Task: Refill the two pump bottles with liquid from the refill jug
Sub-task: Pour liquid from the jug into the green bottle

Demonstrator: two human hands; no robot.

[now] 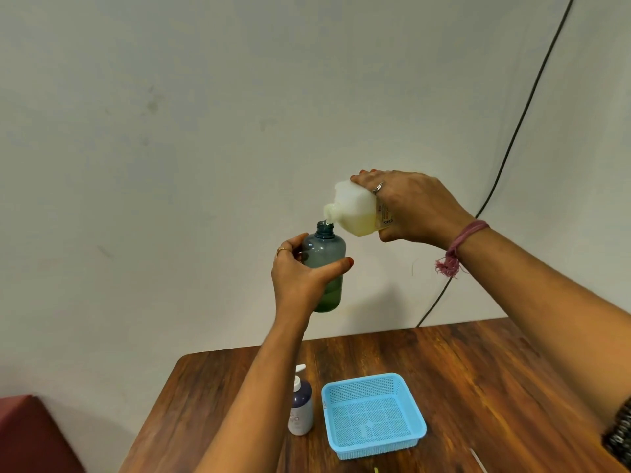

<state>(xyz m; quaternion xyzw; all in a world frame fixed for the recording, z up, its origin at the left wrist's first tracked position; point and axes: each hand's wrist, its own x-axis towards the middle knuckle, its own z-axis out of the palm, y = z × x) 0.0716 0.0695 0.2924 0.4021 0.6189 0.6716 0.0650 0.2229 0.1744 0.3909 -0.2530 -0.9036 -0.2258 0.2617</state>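
My left hand (300,271) grips a translucent grey-blue bottle (324,254) held upright in the air, its pump off and its neck open. Greenish liquid fills its lower part. My right hand (413,206) holds the white refill jug (355,209) tilted to the left, its spout just above the bottle's neck. Yellowish liquid shows inside the jug, and a thin stream runs from the spout into the neck. A second pump bottle (300,407), dark with a white pump, stands on the wooden table (478,370) below my left forearm.
A light blue mesh basket (374,415) sits on the table right of the standing bottle. A black cable (519,124) hangs down the wall at the right. A dark red seat (30,435) is at the lower left.
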